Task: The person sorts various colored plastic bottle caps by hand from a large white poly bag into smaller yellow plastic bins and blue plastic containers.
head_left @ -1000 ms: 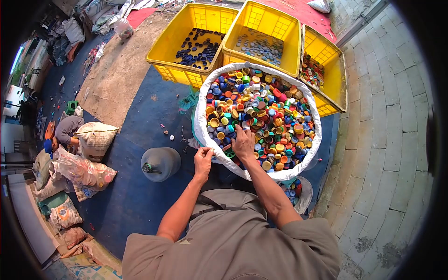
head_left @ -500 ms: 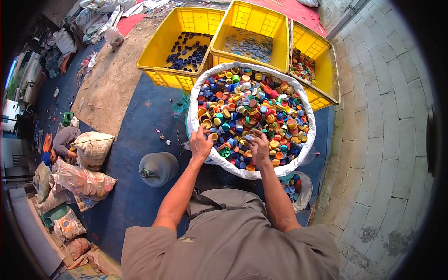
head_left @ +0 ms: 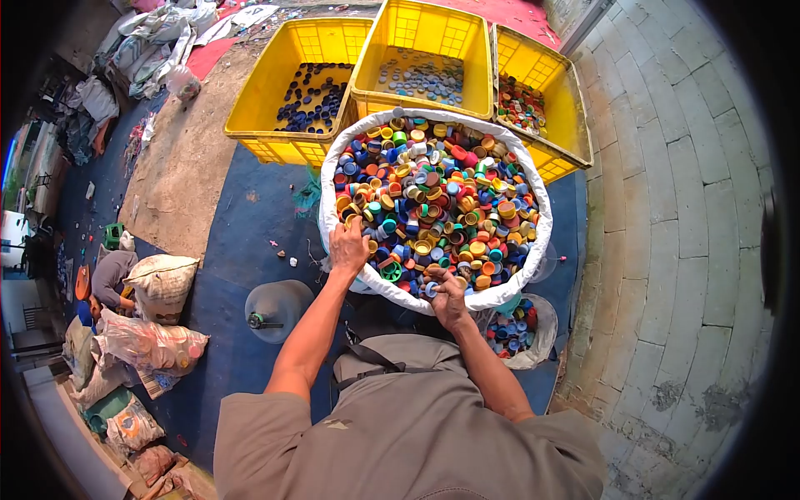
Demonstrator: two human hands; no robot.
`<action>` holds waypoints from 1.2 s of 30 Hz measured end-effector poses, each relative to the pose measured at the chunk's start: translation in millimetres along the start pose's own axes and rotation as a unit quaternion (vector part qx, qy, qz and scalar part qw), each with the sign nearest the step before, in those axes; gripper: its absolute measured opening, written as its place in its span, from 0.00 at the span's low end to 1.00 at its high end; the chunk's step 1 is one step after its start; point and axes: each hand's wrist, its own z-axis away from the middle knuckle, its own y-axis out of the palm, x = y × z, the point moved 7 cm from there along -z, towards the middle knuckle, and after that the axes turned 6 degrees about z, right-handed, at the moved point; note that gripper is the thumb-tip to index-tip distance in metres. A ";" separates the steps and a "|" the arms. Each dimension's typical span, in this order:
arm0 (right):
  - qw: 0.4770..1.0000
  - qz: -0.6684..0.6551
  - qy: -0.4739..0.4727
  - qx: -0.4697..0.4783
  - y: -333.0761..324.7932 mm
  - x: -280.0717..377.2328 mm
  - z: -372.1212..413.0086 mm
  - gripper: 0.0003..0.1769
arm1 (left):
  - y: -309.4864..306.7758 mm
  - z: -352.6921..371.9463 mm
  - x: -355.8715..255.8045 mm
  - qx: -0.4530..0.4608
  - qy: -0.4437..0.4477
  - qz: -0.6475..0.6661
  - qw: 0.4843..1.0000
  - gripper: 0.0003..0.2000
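Observation:
A wide white-rimmed sack (head_left: 543, 233) in front of me is heaped with bottle caps (head_left: 433, 192) of many colours. My left hand (head_left: 350, 247) is at the sack's left side, its fingers curled down at the edge of the heap; what they hold, if anything, is hidden. At the near rim, my right hand (head_left: 448, 298) pinches a pale blue bottle cap (head_left: 431, 289) between thumb and fingers. Below that rim, on the right, a smaller clear bag (head_left: 542, 333) holds mostly blue and red caps.
Beyond the sack stand three yellow crates: left (head_left: 250, 108) with dark blue caps, middle (head_left: 479, 67) with pale caps, right (head_left: 575, 125) with mixed caps. A large translucent jug (head_left: 279, 310) is at left. A block wall (head_left: 667, 208) borders the right. Another person (head_left: 112, 275) crouches among bags.
My right hand has drawn back from the heap to the near rim, with a pale blue bottle cap now visible in its fingers. My left hand stays near the left rim. The view has shifted slightly.

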 end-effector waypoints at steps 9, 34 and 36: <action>0.999 0.034 0.004 0.012 5.3 3.5 -8.8 0.24 | 7.9 -5.4 10.5 -0.026 0.054 0.001 0.998 0.18; 0.718 0.642 -0.262 -0.057 110.8 33.9 -80.2 0.30 | 1.4 97.7 35.1 -0.064 -0.383 0.843 0.372 0.09; 0.704 0.664 -0.247 -0.056 118.5 33.2 -82.9 0.31 | -1.0 104.4 35.1 -0.061 -0.390 0.845 0.361 0.10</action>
